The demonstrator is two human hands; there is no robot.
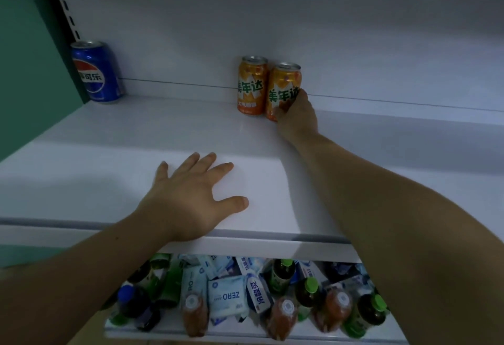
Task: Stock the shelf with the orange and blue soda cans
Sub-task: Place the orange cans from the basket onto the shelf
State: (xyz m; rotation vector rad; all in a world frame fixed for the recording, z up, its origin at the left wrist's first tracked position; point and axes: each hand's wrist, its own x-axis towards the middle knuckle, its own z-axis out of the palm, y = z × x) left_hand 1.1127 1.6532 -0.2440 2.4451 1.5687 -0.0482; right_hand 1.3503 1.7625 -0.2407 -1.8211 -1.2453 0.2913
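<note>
Orange soda cans: one (252, 85) stands center frame at the shelf (109, 137) back; right hand (296, 115) grips a second (283, 91) touching it. Left hand (191, 197) rests flat, fingers spread. Blue Pepsi can (95, 72) upper left. Nudging could topple the neighbor.

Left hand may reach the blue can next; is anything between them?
Nothing visible: only bare shelf lies between the left hand and the blue Pepsi can. The right hand grips an orange can farther right.
</note>
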